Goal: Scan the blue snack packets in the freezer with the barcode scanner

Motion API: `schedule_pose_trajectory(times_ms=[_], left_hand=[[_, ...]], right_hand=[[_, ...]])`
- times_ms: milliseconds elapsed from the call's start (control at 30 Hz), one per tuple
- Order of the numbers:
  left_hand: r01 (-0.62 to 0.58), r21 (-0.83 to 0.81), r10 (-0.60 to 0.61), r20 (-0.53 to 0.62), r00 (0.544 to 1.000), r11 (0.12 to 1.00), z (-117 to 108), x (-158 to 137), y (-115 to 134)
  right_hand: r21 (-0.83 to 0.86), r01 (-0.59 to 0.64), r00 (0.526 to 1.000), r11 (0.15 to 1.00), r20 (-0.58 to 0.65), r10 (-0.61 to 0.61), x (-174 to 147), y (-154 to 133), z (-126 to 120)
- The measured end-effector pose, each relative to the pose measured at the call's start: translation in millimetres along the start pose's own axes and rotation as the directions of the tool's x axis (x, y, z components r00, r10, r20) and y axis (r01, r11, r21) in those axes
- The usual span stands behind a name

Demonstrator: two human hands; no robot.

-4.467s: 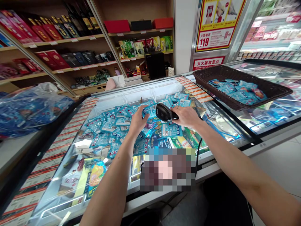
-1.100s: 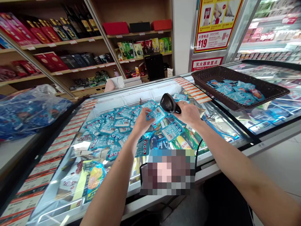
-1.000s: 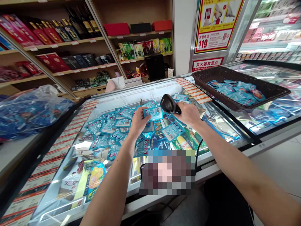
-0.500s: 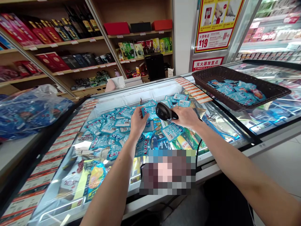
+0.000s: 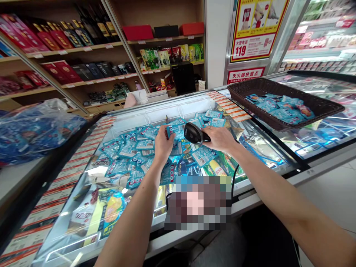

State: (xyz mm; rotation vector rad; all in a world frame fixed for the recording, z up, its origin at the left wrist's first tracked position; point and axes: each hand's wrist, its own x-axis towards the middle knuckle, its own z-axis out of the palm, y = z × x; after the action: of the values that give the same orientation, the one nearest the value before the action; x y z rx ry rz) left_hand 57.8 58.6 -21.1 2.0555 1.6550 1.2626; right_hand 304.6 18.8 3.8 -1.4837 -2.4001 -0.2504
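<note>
My right hand [image 5: 221,139] is closed round the handle of a black barcode scanner [image 5: 194,133], its head pointing left. Facing it, my left hand [image 5: 164,142] pinches the edge of a blue snack packet [image 5: 176,128]; part of the packet is hidden behind the fingers. Many similar blue packets [image 5: 129,148] lie spread over the glass top of a chest freezer, below and around both hands. One packet with a barcode [image 5: 204,155] lies just under the scanner. A black cable [image 5: 235,174] runs down near my right wrist.
A brown woven basket [image 5: 286,120] with more blue packets stands on the right. On the left sits a clear plastic bag [image 5: 36,129] full of blue packets. Price labels [image 5: 48,196] line the freezer edge. Shelves [image 5: 97,48] with bottles and boxes rise behind. A blurred patch covers something at the front edge.
Almost nothing differs. My left hand has shifted very slightly with the packet, and the scanner stays in nearly the same place.
</note>
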Motion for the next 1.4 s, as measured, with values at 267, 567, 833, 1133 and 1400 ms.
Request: schedule_pose_trajectory(times_ms=[267,567,833,1133,1400], left_hand=[[0.015,0.011,-0.015,-0.011,1.0,1.0,0,-1,2],[0.025,-0.014,-0.025,-0.003,1.0,1.0,-3,-3,8],[0.015,0.005,-0.014,-0.021,1.0,1.0,-1,-2,7],[-0.063,0.136,0.087,-0.177,0.98,0.989,-7,-2,8],[-0.178,0.395,0.237,-0.105,0.966,0.901,-13,-10,18]], right_hand=[[-0.001,0.004,1.0,1.0,-0.015,-0.004,0,0,2],[0.005,0.006,1.0,1.0,-0.019,-0.006,1,0,2],[0.012,0.012,1.0,1.0,-0.028,-0.012,0,-1,0],[0.015,-0.096,0.994,0.995,-0.056,0.097,0,1,-2],[0.017,-0.207,0.973,0.978,-0.103,0.207,2,5,0]])
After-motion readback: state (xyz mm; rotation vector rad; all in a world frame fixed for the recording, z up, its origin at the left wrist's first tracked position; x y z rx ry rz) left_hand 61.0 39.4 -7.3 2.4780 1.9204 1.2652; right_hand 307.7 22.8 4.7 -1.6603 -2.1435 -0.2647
